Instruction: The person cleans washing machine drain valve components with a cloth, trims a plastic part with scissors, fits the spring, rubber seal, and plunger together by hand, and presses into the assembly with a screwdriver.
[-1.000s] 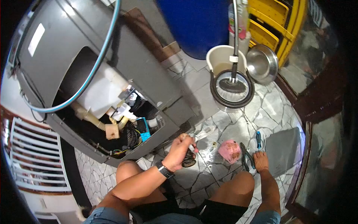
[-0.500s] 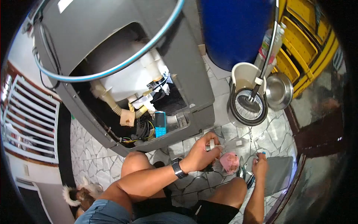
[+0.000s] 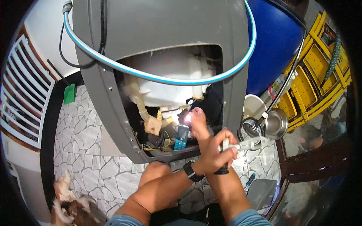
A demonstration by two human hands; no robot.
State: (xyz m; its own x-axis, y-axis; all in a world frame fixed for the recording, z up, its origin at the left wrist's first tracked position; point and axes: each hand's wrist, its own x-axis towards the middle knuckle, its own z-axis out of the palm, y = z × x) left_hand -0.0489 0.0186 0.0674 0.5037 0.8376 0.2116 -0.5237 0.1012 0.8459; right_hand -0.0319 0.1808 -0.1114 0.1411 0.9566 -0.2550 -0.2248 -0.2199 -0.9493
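My left hand (image 3: 217, 154), with a black watch on its wrist, grips a pale plastic fitting (image 3: 226, 145). A translucent piece sticks out to its right and a dark end shows below the fingers. Crossing behind it, my right arm reaches into the opening of a grey machine housing (image 3: 235, 113). My right hand (image 3: 198, 119) has its fingers bent beside a bright glow; whatever they hold is hidden. Just below, a blue keypad phone (image 3: 181, 138) leans upright at the opening's lower edge. Pale pipes (image 3: 139, 103), a white tub (image 3: 162, 90) and wires fill the cavity.
A blue-striped hose (image 3: 166, 79) loops across the housing. On the right are a blue drum (image 3: 269, 49), a bucket (image 3: 253, 105), a metal bowl (image 3: 277, 124) and yellow folded steps (image 3: 301, 86). A dog (image 3: 73, 207) is at lower left. A grey flat panel (image 3: 262, 192) lies right.
My right hand has moved from the floor at right into the housing, where a glow now shows. My left hand has moved right and slightly down with the fitting. The view has turned.
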